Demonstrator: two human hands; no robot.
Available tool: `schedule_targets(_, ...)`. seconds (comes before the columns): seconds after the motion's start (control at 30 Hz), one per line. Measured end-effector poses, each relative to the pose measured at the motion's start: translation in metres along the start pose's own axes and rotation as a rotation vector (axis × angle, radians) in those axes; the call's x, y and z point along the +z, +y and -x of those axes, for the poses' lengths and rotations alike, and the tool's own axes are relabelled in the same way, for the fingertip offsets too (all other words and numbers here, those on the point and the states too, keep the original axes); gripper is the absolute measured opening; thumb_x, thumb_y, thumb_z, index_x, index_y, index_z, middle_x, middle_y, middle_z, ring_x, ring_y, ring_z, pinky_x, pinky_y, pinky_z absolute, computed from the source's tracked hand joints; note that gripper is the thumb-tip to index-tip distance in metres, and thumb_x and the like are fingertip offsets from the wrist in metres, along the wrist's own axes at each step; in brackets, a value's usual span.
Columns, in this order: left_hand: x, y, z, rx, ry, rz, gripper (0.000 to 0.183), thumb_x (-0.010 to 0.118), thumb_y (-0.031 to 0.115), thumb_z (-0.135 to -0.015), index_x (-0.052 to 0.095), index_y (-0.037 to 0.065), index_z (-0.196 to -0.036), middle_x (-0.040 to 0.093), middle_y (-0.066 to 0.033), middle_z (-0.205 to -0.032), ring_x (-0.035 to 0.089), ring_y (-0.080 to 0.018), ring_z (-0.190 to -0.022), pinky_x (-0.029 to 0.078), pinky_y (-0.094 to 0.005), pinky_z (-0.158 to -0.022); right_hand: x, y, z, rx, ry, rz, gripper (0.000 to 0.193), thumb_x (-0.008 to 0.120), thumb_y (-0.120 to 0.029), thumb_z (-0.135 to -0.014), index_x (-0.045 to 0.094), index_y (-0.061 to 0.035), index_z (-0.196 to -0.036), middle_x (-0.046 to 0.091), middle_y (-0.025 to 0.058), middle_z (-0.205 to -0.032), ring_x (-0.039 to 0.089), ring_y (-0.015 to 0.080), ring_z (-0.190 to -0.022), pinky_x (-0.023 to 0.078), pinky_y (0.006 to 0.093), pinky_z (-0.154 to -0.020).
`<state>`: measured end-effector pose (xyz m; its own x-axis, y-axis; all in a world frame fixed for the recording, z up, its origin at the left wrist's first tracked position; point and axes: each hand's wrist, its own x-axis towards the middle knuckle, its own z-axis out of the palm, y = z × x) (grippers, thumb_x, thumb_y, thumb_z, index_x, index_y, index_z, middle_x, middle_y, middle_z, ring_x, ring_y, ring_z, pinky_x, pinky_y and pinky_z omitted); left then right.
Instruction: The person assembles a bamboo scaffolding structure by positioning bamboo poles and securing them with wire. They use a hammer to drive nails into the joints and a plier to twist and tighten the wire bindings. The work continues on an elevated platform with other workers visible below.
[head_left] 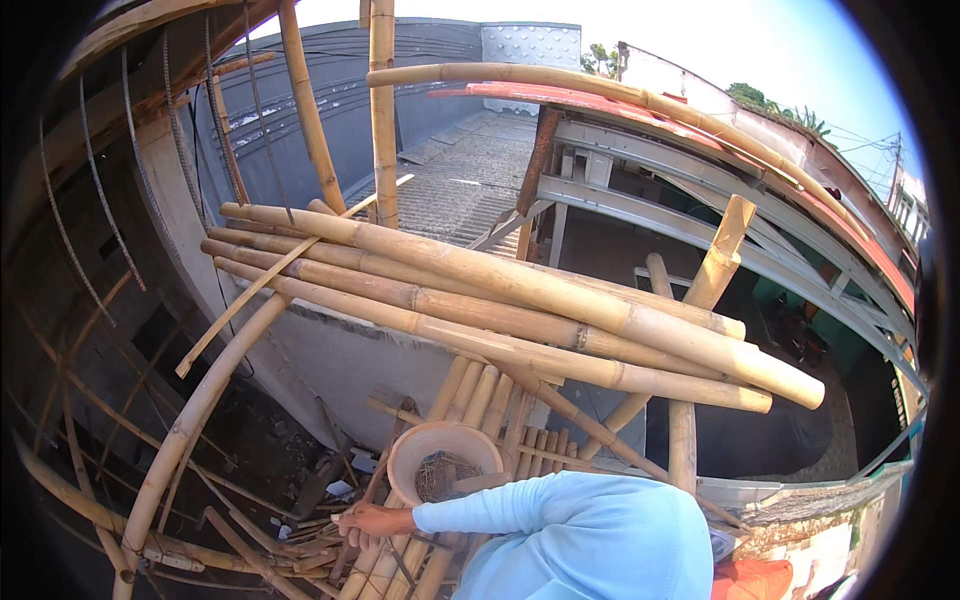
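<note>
My right hand (pixel 372 522) reaches leftward from a light blue sleeve (pixel 590 530), low in the view. Its fingers are curled, and a small pale tip shows at them; what they hold, if anything, I cannot make out. Just beyond the hand, an orange-brown bucket (pixel 405 470) stands on the bamboo platform (pixel 462 392), with dry scraps (pixel 440 478) inside. Beneath and left of the hand lie short bamboo and wood pieces (pixel 310 555). My left hand does not show.
Several long bamboo poles (pixel 480 300) lie across in front, above a wall (pixel 340 350). A curved pole (pixel 200 410) rises at left, where steel bars (pixel 100 190) hang over a deep drop. Upright poles (pixel 383 120) and a red-edged roof (pixel 600 105) stand farther off.
</note>
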<state>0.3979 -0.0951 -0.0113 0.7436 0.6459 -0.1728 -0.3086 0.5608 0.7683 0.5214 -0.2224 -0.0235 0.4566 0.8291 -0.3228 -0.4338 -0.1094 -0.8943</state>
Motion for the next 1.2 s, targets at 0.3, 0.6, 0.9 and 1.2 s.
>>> schedule_targets(0.3,0.007,-0.02,-0.001,-0.182,-0.24,0.252,0.052,0.055,0.0,-0.076,0.053,0.003,-0.128,0.065,-0.0181,-0.102,0.059,-0.028,-0.072,0.057,-0.0478,-0.081,0.003,0.01,0.012,-0.236,-0.196,-0.029,0.036,0.055,-0.038,-0.102,0.063,-0.0028,-0.104,0.069,0.0104,-0.085,0.065,0.0183,-0.067,0.051,0.0312,-0.053)
schedule_targets(0.6,0.059,-0.008,0.024,-0.111,-0.092,0.141,0.044,0.047,0.001,-0.081,0.052,0.004,-0.125,0.066,-0.0082,-0.102,0.049,-0.0124,-0.069,0.043,-0.0269,-0.06,-0.013,-0.015,0.077,-0.188,0.046,0.187,0.035,0.066,-0.033,-0.098,0.072,0.0015,-0.104,0.069,0.0093,-0.084,0.068,0.0154,-0.077,0.055,0.0301,-0.065)
schedule_targets(0.9,0.018,0.001,0.092,0.16,0.383,0.274,0.039,0.047,0.001,-0.08,0.059,0.003,-0.116,0.068,-0.0104,-0.097,0.052,-0.0152,-0.07,0.042,-0.0269,-0.058,0.011,0.011,0.051,-0.23,-0.468,0.562,0.026,0.071,-0.025,-0.093,0.074,0.0007,-0.099,0.069,0.0137,-0.076,0.066,0.0189,-0.067,0.052,0.0355,-0.066)
schedule_targets(1.2,0.028,-0.006,0.121,0.256,0.487,0.069,0.038,0.06,0.028,-0.1,0.058,0.002,-0.128,0.065,-0.0166,-0.118,0.061,-0.0222,-0.105,0.05,-0.0374,-0.087,0.027,0.033,0.031,-0.269,-0.565,0.322,0.027,0.068,-0.027,-0.094,0.07,-0.0005,-0.089,0.068,0.0167,-0.078,0.061,0.0319,-0.071,0.048,0.0418,-0.068)
